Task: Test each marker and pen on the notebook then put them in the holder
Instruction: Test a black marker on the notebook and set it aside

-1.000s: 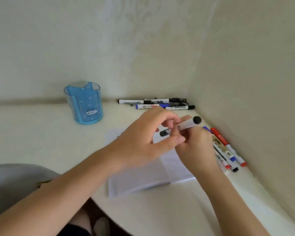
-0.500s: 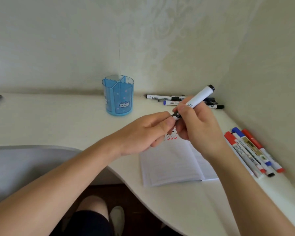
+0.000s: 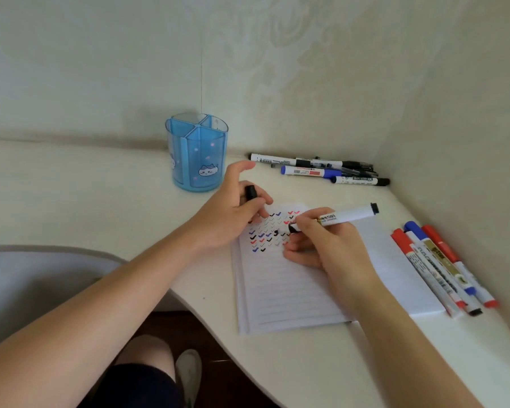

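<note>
Marker (image 3: 348, 215) gripped by right hand (image 3: 333, 248); cap (image 3: 251, 192), left hand (image 3: 230, 216).

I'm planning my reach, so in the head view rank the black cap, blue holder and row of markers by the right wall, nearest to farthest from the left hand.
1. black cap, held in the left hand itself.
2. blue holder, just behind it.
3. row of markers, far right along the wall.

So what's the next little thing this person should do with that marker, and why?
Probably press the marker tip onto the notebook and draw one short tick. The right hand grips it uncapped, tip right by the rows of ticks already on the page, while the left hand holds the black cap aside.
</note>
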